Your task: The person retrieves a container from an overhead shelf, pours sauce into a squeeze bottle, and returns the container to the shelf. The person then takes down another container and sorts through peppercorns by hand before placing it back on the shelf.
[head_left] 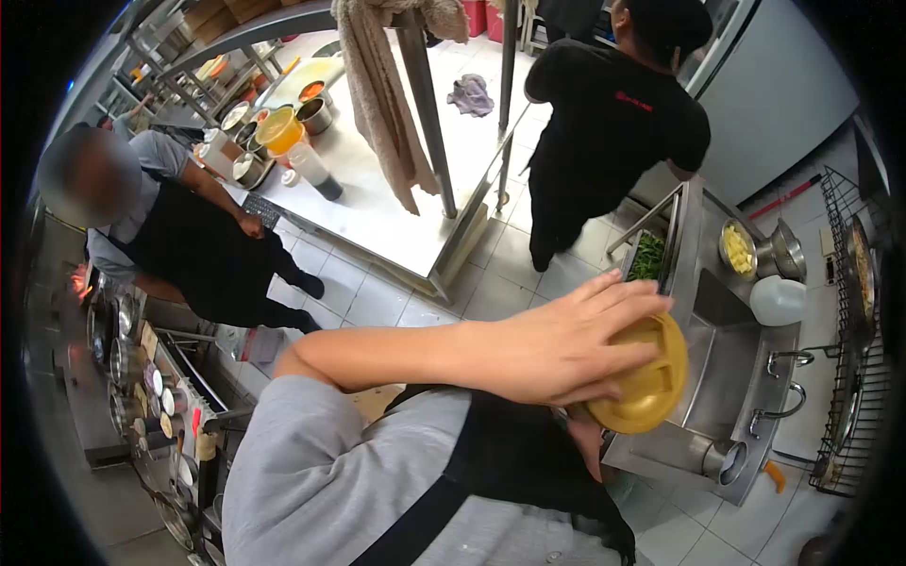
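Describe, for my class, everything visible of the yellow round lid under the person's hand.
The yellow lid is round and looks like smooth, slightly shiny plastic, with a raised rim and a molded pattern in its top. That top faces the camera, near the sink. The left hand lies over it, fingers spread, hiding part. Its underside, and whatever supports it, cannot be made out.

Single head-worn view, downward past near hands (590,351)

Round yellow lid (651,385), raised ridge, partly covered
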Tool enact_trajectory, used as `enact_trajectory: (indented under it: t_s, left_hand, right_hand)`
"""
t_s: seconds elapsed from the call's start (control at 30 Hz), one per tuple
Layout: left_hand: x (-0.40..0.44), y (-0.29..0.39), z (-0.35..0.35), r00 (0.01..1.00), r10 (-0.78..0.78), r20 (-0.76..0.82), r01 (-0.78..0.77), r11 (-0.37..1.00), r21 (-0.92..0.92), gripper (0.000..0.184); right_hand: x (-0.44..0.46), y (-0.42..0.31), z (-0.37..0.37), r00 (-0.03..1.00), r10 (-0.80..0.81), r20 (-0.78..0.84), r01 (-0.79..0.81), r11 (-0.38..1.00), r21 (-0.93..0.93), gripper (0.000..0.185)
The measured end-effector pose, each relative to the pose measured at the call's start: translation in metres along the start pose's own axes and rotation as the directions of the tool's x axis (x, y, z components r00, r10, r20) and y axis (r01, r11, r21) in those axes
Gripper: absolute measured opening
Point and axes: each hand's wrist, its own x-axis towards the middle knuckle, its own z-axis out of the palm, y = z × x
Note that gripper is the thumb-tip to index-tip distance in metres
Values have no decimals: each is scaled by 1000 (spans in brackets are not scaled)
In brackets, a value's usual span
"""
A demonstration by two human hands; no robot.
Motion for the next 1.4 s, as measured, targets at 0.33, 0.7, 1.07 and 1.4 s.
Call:
enact_trajectory:
  t_s: [0.33,0.7,1.07,1.4]
  left_hand:
    - [-51,8,-36,949,-180,257,65,915,399,32]
    - [-115,0,-114,829,270,490,-462,824,328,18]
    - [-223,-11,-178,968,14,251,-134,875,466,37]
    - [-259,-24,-208,823,-562,89,515,803,300,58]
  right_hand:
    - [101,63,35,942,303,143,-303,953,-24,96]
    - [156,182,86,878,426,218,-422,904,-70,95]
    - [168,286,118,899,412,152,-407,911,-64,95]
    - [191,339,148,920,351,177,-349,936,-43,95]
